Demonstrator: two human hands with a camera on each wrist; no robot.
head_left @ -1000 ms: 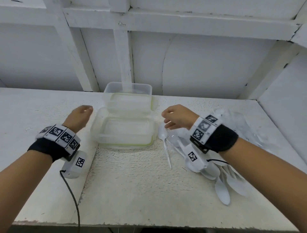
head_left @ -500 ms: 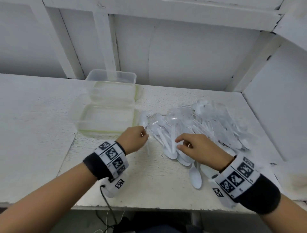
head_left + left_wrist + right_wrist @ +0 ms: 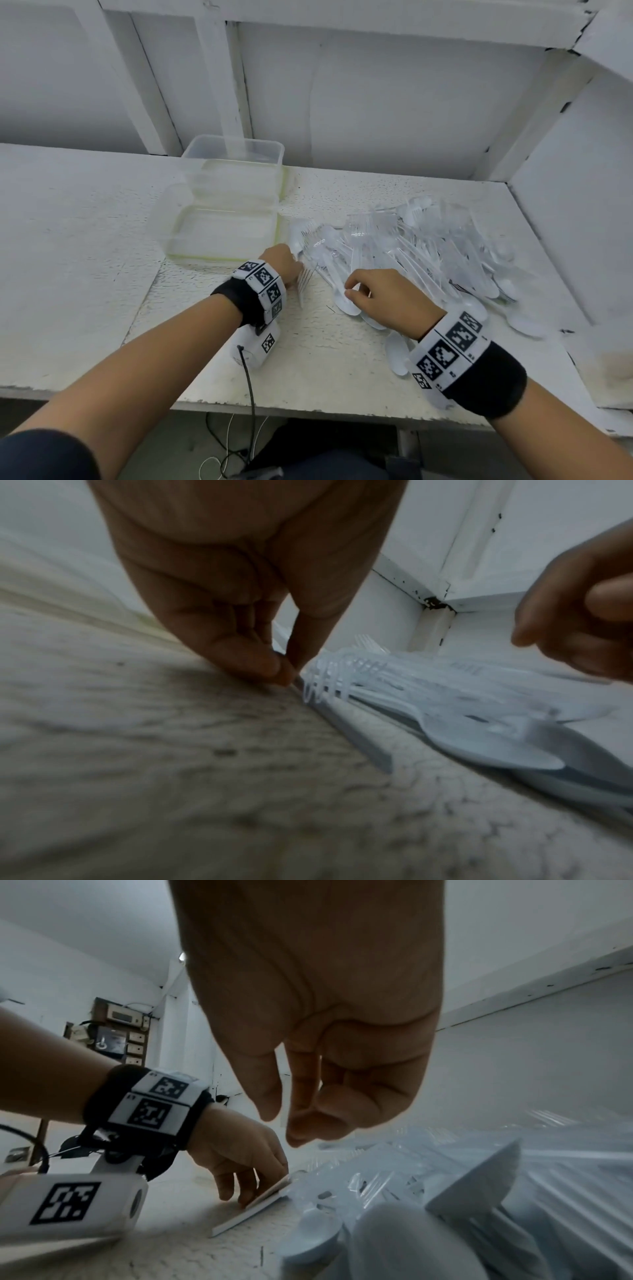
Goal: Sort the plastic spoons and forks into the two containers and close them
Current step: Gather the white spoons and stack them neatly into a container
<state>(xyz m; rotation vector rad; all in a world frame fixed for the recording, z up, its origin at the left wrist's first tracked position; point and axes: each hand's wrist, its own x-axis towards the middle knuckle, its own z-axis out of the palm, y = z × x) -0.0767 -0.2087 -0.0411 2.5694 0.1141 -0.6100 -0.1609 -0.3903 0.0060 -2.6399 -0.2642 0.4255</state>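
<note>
White textured table: bare stretch left of two clear rectangular plastic containers, both lidless, hold no cutlery. Heap of white plastic spoons and forks right of containers. Left hand pinches fork handle near heap's left edge. Right hand curled over heap, grip unclear.

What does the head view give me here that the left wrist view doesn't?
Head only: the two clear containers, both with nothing inside, left of the pile, and both wristbands.

Left wrist only: the left hand's fingertips pinching a fork's handle against the table, close up.

Both: the left hand, the right hand with curled fingers over the cutlery pile, holding nothing that I can see.
</note>
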